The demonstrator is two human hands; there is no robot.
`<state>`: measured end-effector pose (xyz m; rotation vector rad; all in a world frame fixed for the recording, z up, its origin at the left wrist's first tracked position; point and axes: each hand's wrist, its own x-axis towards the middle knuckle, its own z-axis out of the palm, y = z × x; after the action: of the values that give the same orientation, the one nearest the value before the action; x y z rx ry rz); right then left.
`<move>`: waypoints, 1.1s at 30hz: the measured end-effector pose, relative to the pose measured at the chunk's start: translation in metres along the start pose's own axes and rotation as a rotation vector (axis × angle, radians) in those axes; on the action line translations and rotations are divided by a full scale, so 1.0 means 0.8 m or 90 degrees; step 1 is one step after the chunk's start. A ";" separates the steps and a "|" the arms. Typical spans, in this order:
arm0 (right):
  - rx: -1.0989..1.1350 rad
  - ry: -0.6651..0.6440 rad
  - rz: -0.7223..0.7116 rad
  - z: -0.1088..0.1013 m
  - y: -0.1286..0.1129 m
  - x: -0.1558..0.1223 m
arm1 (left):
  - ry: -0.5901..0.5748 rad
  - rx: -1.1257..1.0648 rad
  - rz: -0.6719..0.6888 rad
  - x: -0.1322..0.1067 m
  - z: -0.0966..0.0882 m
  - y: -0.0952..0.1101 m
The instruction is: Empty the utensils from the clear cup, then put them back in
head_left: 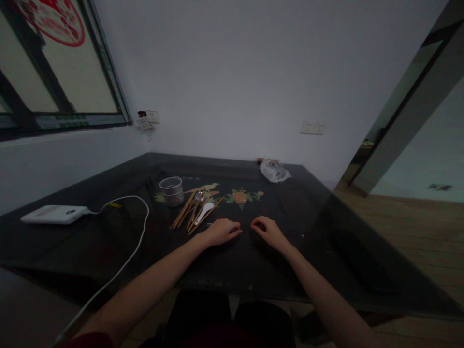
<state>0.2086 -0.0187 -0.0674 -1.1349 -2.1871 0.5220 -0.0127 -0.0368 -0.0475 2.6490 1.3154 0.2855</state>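
Observation:
My left hand [222, 231] rests on the dark table with its fingers curled in, and nothing shows in it. Facing it across a small gap, my right hand [268, 231] also lies on the table, fingers bent inward and nothing visible in them. Just beyond my left hand are several wooden chopsticks [184, 210], loosely spread. Among them lie a white soup spoon [205, 212] and a metal spoon [199, 195]. Behind the chopsticks' left side stands a clear plastic cup [172, 193], upright.
A white power bank [54, 214] lies at the left, its white cable [144, 227] running over the table's front edge. Toward the back right is a crumpled clear plastic bag [274, 171]. The black table [232, 266] has a floral print and meets the wall.

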 end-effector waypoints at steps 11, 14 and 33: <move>-0.009 -0.012 0.002 -0.003 -0.005 0.000 | 0.006 0.011 0.018 0.000 0.003 -0.003; -0.010 -0.014 0.006 -0.002 -0.005 0.000 | 0.006 0.020 0.016 -0.001 0.002 -0.002; -0.008 -0.007 -0.007 0.001 0.002 0.000 | 0.003 0.025 0.019 -0.001 0.001 -0.001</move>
<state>0.2091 -0.0178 -0.0686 -1.1286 -2.2082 0.5123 -0.0136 -0.0367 -0.0486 2.7041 1.2964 0.2737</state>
